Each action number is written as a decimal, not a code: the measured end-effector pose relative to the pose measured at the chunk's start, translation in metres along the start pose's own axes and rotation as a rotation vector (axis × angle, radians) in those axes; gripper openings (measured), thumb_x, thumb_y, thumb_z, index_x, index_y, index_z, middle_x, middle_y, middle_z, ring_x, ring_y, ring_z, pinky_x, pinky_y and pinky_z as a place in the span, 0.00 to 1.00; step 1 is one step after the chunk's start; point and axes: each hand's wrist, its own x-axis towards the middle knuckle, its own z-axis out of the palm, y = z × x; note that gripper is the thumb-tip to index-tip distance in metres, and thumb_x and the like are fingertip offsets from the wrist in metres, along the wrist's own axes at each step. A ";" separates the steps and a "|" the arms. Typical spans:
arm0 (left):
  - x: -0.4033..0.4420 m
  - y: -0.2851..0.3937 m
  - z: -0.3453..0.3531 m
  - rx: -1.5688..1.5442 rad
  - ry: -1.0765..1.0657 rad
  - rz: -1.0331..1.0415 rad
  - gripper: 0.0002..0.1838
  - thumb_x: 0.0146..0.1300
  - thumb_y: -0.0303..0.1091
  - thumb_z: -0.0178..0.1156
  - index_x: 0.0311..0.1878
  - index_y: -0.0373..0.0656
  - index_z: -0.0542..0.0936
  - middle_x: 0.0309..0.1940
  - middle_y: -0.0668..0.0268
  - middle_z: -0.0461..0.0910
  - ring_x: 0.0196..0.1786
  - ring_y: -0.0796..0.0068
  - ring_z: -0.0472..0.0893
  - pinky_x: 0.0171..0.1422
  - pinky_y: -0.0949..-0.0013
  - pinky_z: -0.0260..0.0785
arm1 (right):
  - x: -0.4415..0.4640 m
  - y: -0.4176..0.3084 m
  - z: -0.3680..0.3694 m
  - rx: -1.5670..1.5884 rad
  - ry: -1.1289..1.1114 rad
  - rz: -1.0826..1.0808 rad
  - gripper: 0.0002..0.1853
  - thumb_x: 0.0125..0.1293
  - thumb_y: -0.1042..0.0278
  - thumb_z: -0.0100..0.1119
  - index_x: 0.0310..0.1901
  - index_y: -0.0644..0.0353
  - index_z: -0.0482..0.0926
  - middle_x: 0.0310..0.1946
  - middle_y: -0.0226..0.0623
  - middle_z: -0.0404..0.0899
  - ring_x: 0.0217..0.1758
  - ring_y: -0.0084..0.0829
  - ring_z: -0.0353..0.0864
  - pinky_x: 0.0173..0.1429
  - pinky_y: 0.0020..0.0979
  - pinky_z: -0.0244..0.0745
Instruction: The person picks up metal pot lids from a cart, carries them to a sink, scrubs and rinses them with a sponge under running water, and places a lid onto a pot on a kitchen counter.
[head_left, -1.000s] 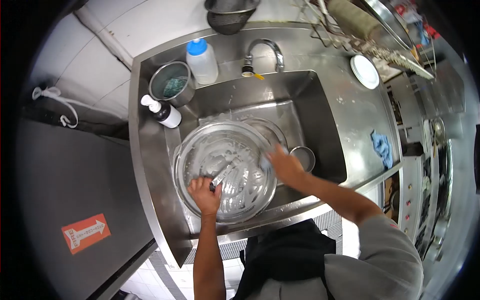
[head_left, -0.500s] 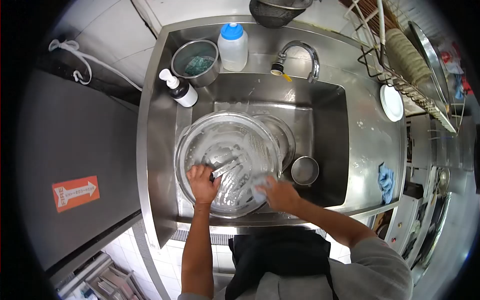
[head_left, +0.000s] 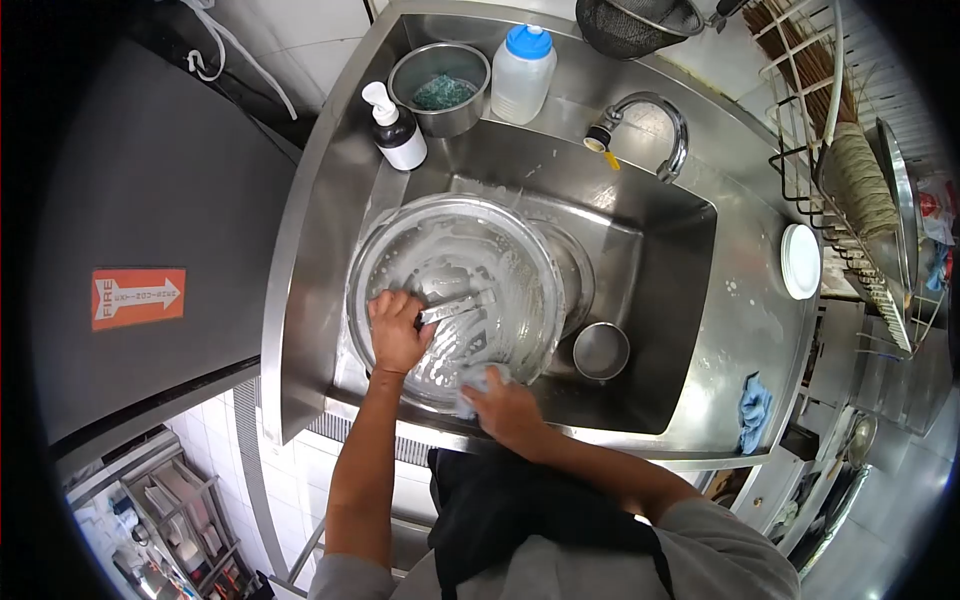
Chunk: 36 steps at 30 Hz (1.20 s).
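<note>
One lid (head_left: 510, 310), seemingly; left hand (head_left: 398, 328) gripping one handle (head_left: 465, 305), right hand (head_left: 506, 406) clamped on one cloth (head_left: 475, 382).

Sudsy round metal lid (head_left: 520, 290) lay in the sink (head_left: 665, 330). Left hand (head_left: 398, 330) was at one end of the lid's strap handle (head_left: 462, 306), fingers curled; exact grip unclear. Right hand (head_left: 505, 408) held a pale wad (head_left: 478, 388) against the lid's near edge. Small metal cup (head_left: 602, 352) stood to the right, near the lid. Pump bottle (head_left: 400, 142) and pot (head_left: 462, 120) with green scrubber (head_left: 445, 92) stood beyond.
</note>
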 end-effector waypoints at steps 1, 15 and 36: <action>0.000 0.002 -0.001 0.008 0.009 0.005 0.17 0.36 0.34 0.74 0.31 0.46 0.79 0.34 0.66 0.74 0.46 0.59 0.72 0.54 0.56 0.60 | 0.009 -0.006 -0.012 0.048 -0.034 0.001 0.24 0.59 0.70 0.56 0.59 0.42 0.75 0.56 0.48 0.68 0.32 0.45 0.83 0.39 0.42 0.82; 0.000 0.001 -0.003 -0.014 0.003 -0.021 0.19 0.33 0.35 0.75 0.32 0.47 0.79 0.34 0.67 0.74 0.46 0.61 0.72 0.54 0.56 0.59 | 0.019 0.057 -0.037 0.069 0.012 0.042 0.26 0.52 0.74 0.60 0.56 0.44 0.77 0.54 0.50 0.69 0.37 0.49 0.83 0.37 0.45 0.81; 0.000 0.003 -0.006 -0.025 -0.001 -0.038 0.18 0.34 0.37 0.74 0.31 0.48 0.79 0.34 0.68 0.75 0.46 0.62 0.72 0.53 0.57 0.60 | 0.225 0.055 -0.078 -0.080 0.096 -0.357 0.22 0.57 0.75 0.56 0.53 0.43 0.81 0.59 0.43 0.69 0.44 0.44 0.83 0.49 0.43 0.79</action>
